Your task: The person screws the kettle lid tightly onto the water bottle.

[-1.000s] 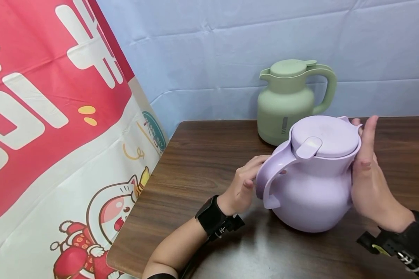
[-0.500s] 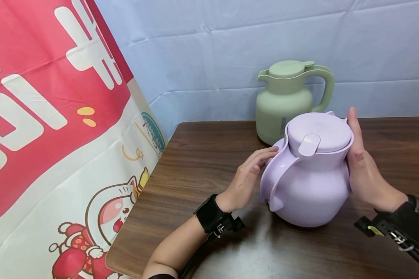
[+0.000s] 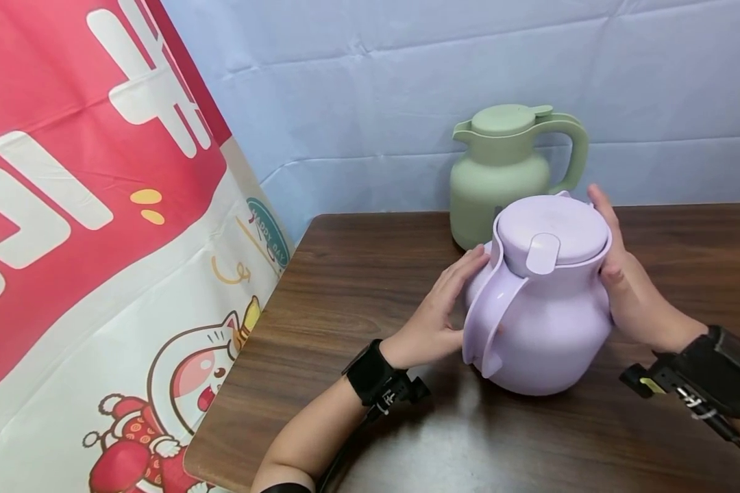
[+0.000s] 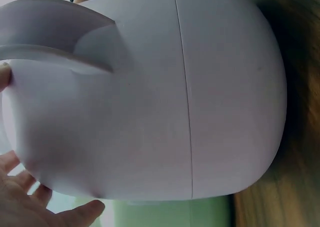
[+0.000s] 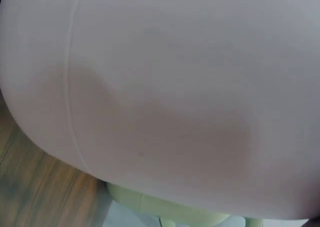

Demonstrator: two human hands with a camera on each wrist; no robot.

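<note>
A lilac thermos jug (image 3: 549, 315) with a round lid is upright at the table, its handle (image 3: 487, 322) turned toward the near left. My left hand (image 3: 434, 311) touches its left side with extended fingers, the thumb beside the handle. In the left wrist view, the fingertips (image 4: 90, 213) lie along the jug's shoulder. My right hand (image 3: 638, 294) lies with long, straight fingers against the jug's right side. The lilac wall fills most of the right wrist view, and the right fingers are hidden there. Behind stands a green thermos jug (image 3: 499, 178), partly covered by the lilac one.
The dark wooden table (image 3: 345, 301) has a rounded corner at the far left. A pale blue cloth (image 3: 345, 123) hangs behind it. To the left hangs a red and white printed banner (image 3: 129, 287). Both wrists wear black camera straps (image 3: 376, 376).
The lilac jug has shifted left and slightly away, and its handle has turned toward me. The right hand moved left with it. My left hand moved off the handle's outside onto the jug's side.
</note>
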